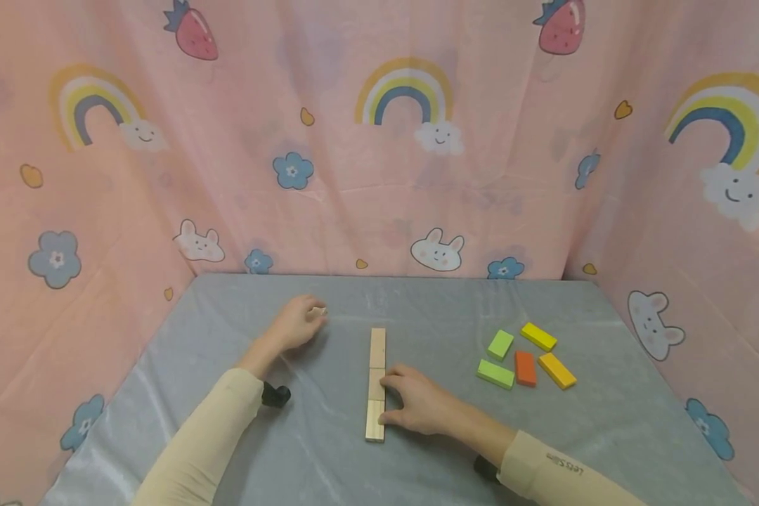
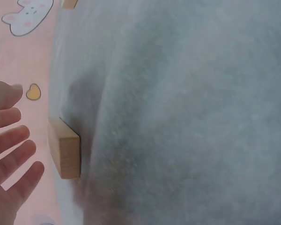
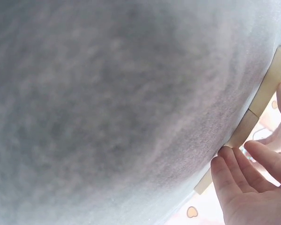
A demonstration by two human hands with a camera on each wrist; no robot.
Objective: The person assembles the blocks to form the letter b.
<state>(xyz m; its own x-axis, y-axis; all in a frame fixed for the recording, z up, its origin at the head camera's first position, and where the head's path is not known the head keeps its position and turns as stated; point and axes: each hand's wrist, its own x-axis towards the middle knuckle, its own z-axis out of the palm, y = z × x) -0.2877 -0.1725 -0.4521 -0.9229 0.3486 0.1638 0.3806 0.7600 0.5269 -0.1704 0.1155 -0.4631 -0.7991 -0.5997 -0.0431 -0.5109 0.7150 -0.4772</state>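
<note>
Three plain wooden blocks (image 1: 377, 349) lie end to end in a straight row in the middle of the table. My right hand (image 1: 420, 402) is at the right side of this row, the thumb by the nearest block and the fingertips by the middle one. In the right wrist view, its fingers (image 3: 227, 173) are extended against the row (image 3: 270, 86). Farther left, my left hand (image 1: 299, 323) hovers over a single wooden block (image 2: 69, 150). Its fingers are spread and apart from that block in the left wrist view.
On the right side of the grey-covered table (image 1: 436, 464) lie two green blocks (image 1: 496, 374), an orange-red block (image 1: 526, 369) and two yellow blocks (image 1: 557, 370). A pink patterned curtain (image 1: 367, 197) encloses the back and sides.
</note>
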